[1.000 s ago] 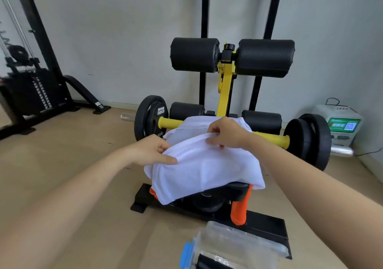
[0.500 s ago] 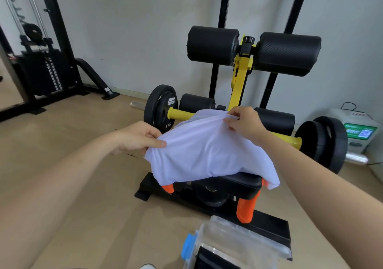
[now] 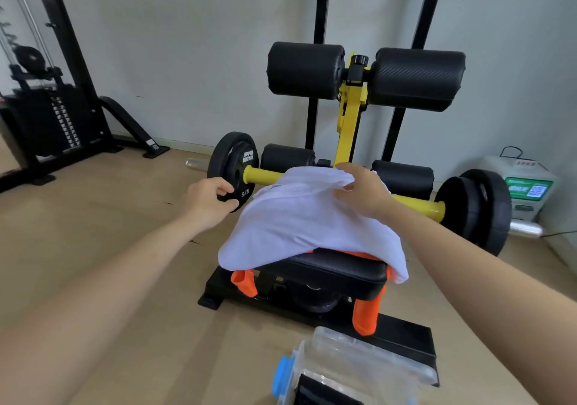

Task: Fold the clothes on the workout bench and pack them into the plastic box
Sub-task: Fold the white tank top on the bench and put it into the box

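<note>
The fingers [image 3: 349,173] of the right hand [image 3: 363,194] are pinching the white garment [image 3: 306,223] by its far edge, at the far end of the counter [image 3: 327,272]. The fingers [image 3: 223,186] of the left hand [image 3: 209,200] are curling loosely around nothing, just off the counter's left side. The white garment is lying draped over the counter, covering an orange garment [image 3: 365,317] that is hanging off both sides. The plastic box [image 3: 359,361] is sitting on the floor at the counter's near end.
</note>
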{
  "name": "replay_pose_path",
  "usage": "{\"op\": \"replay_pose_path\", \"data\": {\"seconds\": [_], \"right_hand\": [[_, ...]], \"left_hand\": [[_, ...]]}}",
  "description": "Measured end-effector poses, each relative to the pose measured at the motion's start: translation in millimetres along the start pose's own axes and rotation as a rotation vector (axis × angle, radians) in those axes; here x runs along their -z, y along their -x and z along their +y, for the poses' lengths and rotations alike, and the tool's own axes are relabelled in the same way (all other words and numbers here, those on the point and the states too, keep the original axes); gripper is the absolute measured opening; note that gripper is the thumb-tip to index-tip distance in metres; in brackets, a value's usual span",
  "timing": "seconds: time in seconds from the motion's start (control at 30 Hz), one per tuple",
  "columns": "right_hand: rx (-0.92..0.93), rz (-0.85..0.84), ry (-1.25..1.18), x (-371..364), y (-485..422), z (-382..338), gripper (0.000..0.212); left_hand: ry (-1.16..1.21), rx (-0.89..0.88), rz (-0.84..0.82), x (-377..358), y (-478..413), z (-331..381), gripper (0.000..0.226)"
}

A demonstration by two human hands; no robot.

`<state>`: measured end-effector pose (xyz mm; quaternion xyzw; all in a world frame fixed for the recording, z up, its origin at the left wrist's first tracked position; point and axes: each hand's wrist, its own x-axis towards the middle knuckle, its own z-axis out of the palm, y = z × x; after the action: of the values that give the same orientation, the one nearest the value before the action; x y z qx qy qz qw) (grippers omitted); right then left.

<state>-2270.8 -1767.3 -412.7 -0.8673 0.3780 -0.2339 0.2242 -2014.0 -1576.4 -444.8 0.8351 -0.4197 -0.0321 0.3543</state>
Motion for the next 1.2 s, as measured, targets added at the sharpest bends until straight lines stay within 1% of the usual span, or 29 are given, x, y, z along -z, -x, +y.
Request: {"op": "replay_pose_path", "data": {"seconds": [0.07,0.17,0.23,0.27,0.33,0.4,0.5,0.53,0.6,0.67,0.7,0.77,0.8,0.9,0.93,0.97,1.03,1.07,1.13,1.2], "right_hand": [[0.073,-0.017,-0.031,6.2,9.2,7.2,0.049],[0.165,-0.004,0.024,16.9,27.1,17.7,0.030],[0.200,-0.013,-0.009,24.4,43.2,21.8,0.018],[0.205,-0.019,-0.031,27.6,52.1,23.9,0.014],[0.198,-0.029,-0.052,31.4,70.9,29.9,0.014],[0.201,-0.060,-0.053,32.2,89.5,38.5,0.022],[0.271,-0.110,0.049,27.4,106.0,52.6,0.035],[0.298,-0.109,0.074,25.8,107.4,55.7,0.036],[0.325,-0.082,0.074,24.0,105.6,57.9,0.025],[0.326,-0.065,0.053,25.0,102.7,57.4,0.011],[0.315,-0.063,0.040,26.9,102.0,57.3,0.008],[0.289,-0.044,0.006,32.6,101.1,58.8,0.009],[0.274,-0.024,-0.009,36.9,101.0,59.8,0.010],[0.236,0.015,-0.023,54.2,102.1,62.3,0.008],[0.231,0.003,-0.019,60.6,102.7,63.8,0.008],[0.225,-0.031,-0.013,66.5,103.7,65.9,0.008],[0.196,-0.169,-0.010,75.4,107.3,68.4,0.011],[0.177,-0.243,-0.004,76.5,109.8,69.0,0.012],[0.166,-0.340,0.014,73.0,115.2,69.8,0.010],[0.176,-0.393,0.009,66.1,120.2,67.8,0.009]], "left_hand": [[0.042,-0.086,-0.024,-2.6,10.1,8.2,0.018],[0.084,-0.283,-0.094,-3.2,30.6,30.4,0.015],[0.042,-0.413,-0.166,-4.3,44.5,41.0,0.012],[0.002,-0.460,-0.194,-5.2,50.9,44.5,0.015],[-0.099,-0.508,-0.206,-9.4,61.4,48.2,0.027],[-0.183,-0.540,-0.154,-13.2,70.7,53.8,0.038],[-0.264,-0.558,-0.114,-17.1,76.8,55.9,0.046],[-0.288,-0.572,-0.121,-17.6,77.2,56.2,0.047],[-0.294,-0.589,-0.152,-17.6,76.0,55.0,0.045],[-0.282,-0.603,-0.177,-15.9,74.7,53.8,0.037],[-0.280,-0.623,-0.181,-14.4,73.5,52.8,0.029],[-0.288,-0.665,-0.170,-11.9,67.9,47.4,0.013],[-0.279,-0.668,-0.170,-9.4,65.7,45.1,0.011],[-0.181,-0.638,-0.222,0.9,59.8,43.7,0.031],[-0.135,-0.620,-0.254,5.1,59.0,46.8,0.032],[-0.089,-0.591,-0.309,10.0,59.4,51.3,0.025],[-0.035,-0.514,-0.470,17.1,62.6,60.5,0.006],[-0.048,-0.497,-0.543,18.8,66.0,64.9,0.004],[-0.102,-0.480,-0.614,15.9,73.0,67.6,0.007],[-0.126,-0.475,-0.598,8.9,76.5,68.5,0.016]]}}
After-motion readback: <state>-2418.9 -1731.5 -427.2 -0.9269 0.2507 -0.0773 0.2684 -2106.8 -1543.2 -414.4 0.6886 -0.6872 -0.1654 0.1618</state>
